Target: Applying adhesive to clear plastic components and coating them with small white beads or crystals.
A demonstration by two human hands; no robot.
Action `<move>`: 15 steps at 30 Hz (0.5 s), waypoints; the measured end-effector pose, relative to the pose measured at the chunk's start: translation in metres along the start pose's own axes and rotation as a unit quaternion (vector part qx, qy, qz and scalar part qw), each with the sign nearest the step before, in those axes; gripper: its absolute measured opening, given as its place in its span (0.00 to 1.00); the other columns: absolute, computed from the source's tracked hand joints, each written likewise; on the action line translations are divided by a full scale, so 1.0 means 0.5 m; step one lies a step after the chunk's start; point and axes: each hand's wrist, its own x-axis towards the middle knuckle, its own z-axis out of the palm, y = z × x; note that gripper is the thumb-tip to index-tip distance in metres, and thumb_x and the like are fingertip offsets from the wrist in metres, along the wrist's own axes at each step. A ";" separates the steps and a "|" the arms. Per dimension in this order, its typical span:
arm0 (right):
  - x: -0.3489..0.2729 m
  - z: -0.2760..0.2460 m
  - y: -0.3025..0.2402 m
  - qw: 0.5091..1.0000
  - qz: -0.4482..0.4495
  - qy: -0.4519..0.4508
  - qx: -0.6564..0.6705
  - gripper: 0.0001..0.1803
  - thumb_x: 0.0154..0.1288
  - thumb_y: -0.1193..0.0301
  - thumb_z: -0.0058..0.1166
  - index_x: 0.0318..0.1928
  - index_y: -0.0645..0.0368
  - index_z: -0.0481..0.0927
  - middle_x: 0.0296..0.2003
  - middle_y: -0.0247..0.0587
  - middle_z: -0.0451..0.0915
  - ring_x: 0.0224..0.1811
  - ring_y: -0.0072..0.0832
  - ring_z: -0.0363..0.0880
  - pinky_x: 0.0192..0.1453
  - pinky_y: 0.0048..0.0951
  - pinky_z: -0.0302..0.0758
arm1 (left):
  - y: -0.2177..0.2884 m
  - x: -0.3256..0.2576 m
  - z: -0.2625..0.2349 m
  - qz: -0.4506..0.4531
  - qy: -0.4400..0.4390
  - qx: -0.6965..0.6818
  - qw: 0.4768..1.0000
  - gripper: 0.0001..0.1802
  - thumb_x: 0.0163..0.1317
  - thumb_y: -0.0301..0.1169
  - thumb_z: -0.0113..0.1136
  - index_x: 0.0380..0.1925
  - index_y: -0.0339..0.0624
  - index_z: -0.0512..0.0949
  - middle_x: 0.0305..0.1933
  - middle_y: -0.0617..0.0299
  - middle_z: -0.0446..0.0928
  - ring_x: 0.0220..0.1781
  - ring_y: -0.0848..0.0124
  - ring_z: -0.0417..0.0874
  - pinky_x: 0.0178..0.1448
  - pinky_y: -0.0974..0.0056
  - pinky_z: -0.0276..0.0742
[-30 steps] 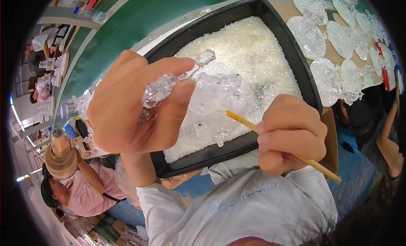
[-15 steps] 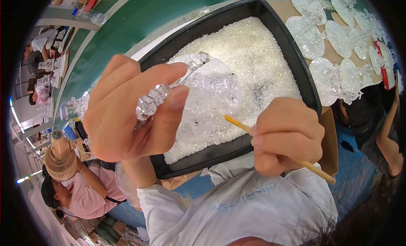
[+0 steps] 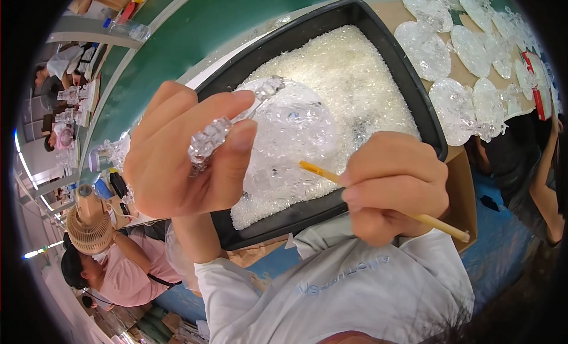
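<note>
My left hand [image 3: 183,148] is closed round the ridged stem of a clear ornament [image 3: 293,128], whose broad round part faces me above the tray. Its surface is glossy, and the fine shapes on it are hard to make out. In my right hand [image 3: 396,187] I pinch a thin yellow stick [image 3: 322,171], its darker tip pointing at the lower edge of the ornament. I cannot tell whether the tip touches it. Beneath both hands lies a black tray [image 3: 435,122] holding a bed of white glittery granules [image 3: 349,66].
Several clear round ornaments [image 3: 423,51] lie on a brown board at the right, near a red object [image 3: 537,86]. A cardboard box [image 3: 464,190] stands beside the tray. At the left are a beige fan [image 3: 89,222] and a person in pink [image 3: 133,267]; another person sits at the right.
The stick's tip has shifted slightly left and my right hand with it. My left hand has tilted the ornament a little; both hands keep their hold.
</note>
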 end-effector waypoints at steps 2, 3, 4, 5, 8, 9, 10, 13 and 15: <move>-0.003 -0.001 -0.003 1.000 -0.001 -0.002 -0.003 0.05 0.48 0.77 0.59 0.28 0.63 0.80 0.20 0.43 0.79 0.14 0.29 0.74 0.15 0.24 0.67 | 0.004 0.001 -0.004 -0.021 0.000 0.001 1.000 0.13 0.43 0.15 0.66 0.32 0.21 0.82 0.19 0.56 0.72 0.17 0.68 0.62 0.22 0.67 0.55; -0.004 -0.002 -0.005 1.000 -0.002 -0.008 -0.004 0.04 0.49 0.77 0.59 0.28 0.63 0.79 0.20 0.42 0.78 0.14 0.28 0.74 0.15 0.24 0.67 | 0.003 0.001 -0.002 -0.018 -0.003 -0.001 1.000 0.13 0.43 0.15 0.66 0.32 0.21 0.82 0.19 0.56 0.72 0.17 0.68 0.62 0.22 0.67 0.55; -0.005 -0.004 -0.005 1.000 -0.003 -0.005 -0.006 0.04 0.49 0.77 0.59 0.28 0.63 0.79 0.20 0.42 0.78 0.14 0.28 0.74 0.15 0.24 0.67 | 0.001 -0.003 0.000 -0.014 0.019 -0.006 1.000 0.11 0.45 0.15 0.66 0.32 0.21 0.81 0.20 0.55 0.73 0.17 0.68 0.63 0.23 0.67 0.56; -0.006 -0.007 -0.006 1.000 -0.011 0.028 -0.008 0.05 0.48 0.78 0.58 0.28 0.63 0.79 0.20 0.43 0.78 0.13 0.28 0.73 0.15 0.25 0.66 | -0.001 -0.006 0.002 -0.010 0.041 -0.011 0.999 0.10 0.47 0.15 0.66 0.32 0.20 0.81 0.20 0.54 0.74 0.18 0.68 0.64 0.23 0.67 0.56; -0.005 -0.007 -0.014 0.997 0.005 0.070 -0.026 0.08 0.43 0.79 0.58 0.29 0.62 0.79 0.20 0.41 0.77 0.15 0.28 0.73 0.16 0.25 0.68 | -0.001 -0.013 0.002 -0.043 0.076 -0.038 0.995 0.09 0.51 0.17 0.66 0.32 0.20 0.81 0.22 0.53 0.75 0.19 0.68 0.65 0.24 0.67 0.58; -0.005 -0.007 -0.015 0.996 0.031 0.076 -0.042 0.10 0.39 0.79 0.59 0.29 0.61 0.80 0.21 0.39 0.77 0.16 0.28 0.74 0.18 0.24 0.70 | -0.001 -0.014 0.004 -0.041 0.073 -0.039 0.996 0.09 0.51 0.17 0.66 0.32 0.20 0.81 0.22 0.53 0.75 0.19 0.68 0.65 0.24 0.67 0.58; -0.008 -0.006 -0.014 0.995 0.030 0.080 -0.042 0.10 0.39 0.79 0.59 0.29 0.61 0.80 0.21 0.39 0.77 0.16 0.28 0.74 0.18 0.24 0.70 | -0.002 -0.014 0.003 -0.043 0.077 -0.039 0.995 0.09 0.52 0.18 0.66 0.33 0.20 0.81 0.22 0.54 0.76 0.19 0.68 0.65 0.25 0.66 0.58; -0.015 -0.006 -0.011 0.995 -0.014 0.086 -0.038 0.10 0.40 0.79 0.60 0.29 0.61 0.80 0.22 0.40 0.77 0.16 0.28 0.74 0.17 0.24 0.70 | -0.005 -0.019 -0.001 -0.052 0.082 -0.045 0.994 0.10 0.55 0.20 0.66 0.33 0.19 0.80 0.22 0.54 0.76 0.19 0.68 0.65 0.25 0.66 0.59; -0.014 -0.006 -0.012 0.996 0.000 0.082 -0.034 0.10 0.41 0.78 0.61 0.29 0.61 0.80 0.22 0.40 0.78 0.16 0.27 0.74 0.17 0.24 0.70 | -0.006 -0.025 -0.006 -0.059 0.085 -0.049 0.993 0.11 0.56 0.21 0.66 0.33 0.19 0.80 0.23 0.53 0.76 0.19 0.68 0.65 0.26 0.65 0.58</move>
